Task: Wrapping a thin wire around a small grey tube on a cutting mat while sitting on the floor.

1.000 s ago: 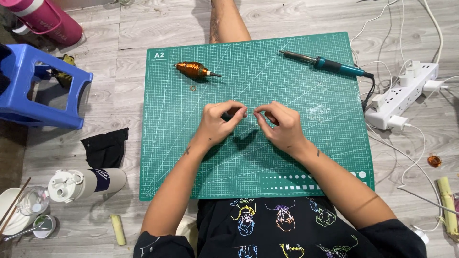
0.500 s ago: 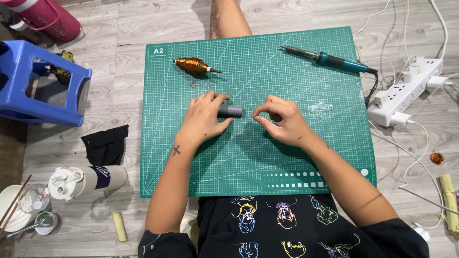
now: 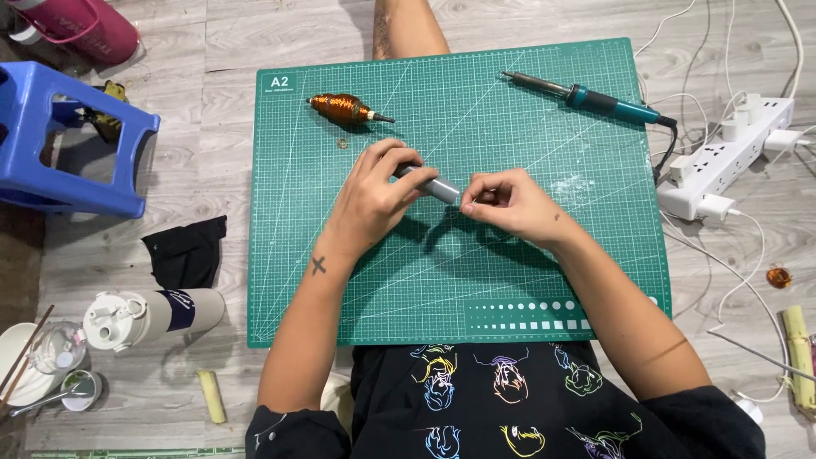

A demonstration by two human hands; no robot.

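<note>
The person sat on the floor with a green cutting mat (image 3: 297, 280) laid on the boards in front of them. Both hands met near the middle of the mat, a little above its surface. The left hand (image 3: 374, 197) was curled around one end of a short grey tube (image 3: 435, 187), fingers wrapped over it. The right hand (image 3: 508, 202) pinched the tube's other end between thumb and fingertips, so the tube sat slanted between the two hands. What the fingertips were doing at that end was too small to make out.

Judging by how things lay, the work was somewhere in the middle. A copper coil (image 3: 340, 108) wound on a pointed core lay finished-looking near the mat's far left corner, untouched. A soldering iron (image 3: 586, 97) with a teal grip lay near the far right corner, its cord running off towards a white power strip (image 3: 722, 166) on the floor past the mat's right edge. Neither hand was close to either tool, so any soldering or joining of coil and tube seemed not yet begun.

Off the mat's left edge stood a blue stool (image 3: 85, 178), a black cloth (image 3: 189, 252) and a white bottle (image 3: 149, 313) lying on its side.
</note>
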